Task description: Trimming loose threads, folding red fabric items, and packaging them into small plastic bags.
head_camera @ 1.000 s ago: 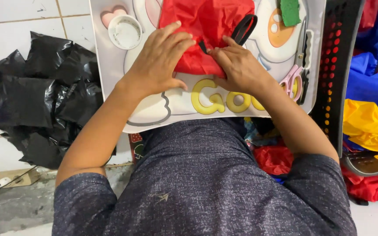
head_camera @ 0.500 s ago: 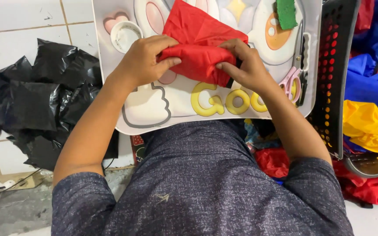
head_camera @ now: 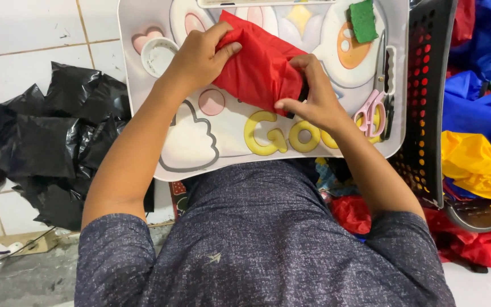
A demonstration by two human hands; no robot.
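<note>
Since half a second ago, the red fabric (head_camera: pixel 259 71) has been folded tighter into a compact wedge, and both hands have shifted upward on the tray. The smooth, thin cloth lies on the white lap tray (head_camera: pixel 143 113), its long axis diagonal, pointing from lower right to upper left. The right hand (head_camera: pixel 313 99) pinches its lower edge, fingers closed on the fold; something dark beneath is hidden. The left hand (head_camera: pixel 197 59) grips the upper corner. Farther off, pink-handled scissors (head_camera: pixel 373 111) lie flat, a green sponge (head_camera: pixel 365 20) sits beyond, and crumpled black plastic (head_camera: pixel 41 142) lies left.
</note>
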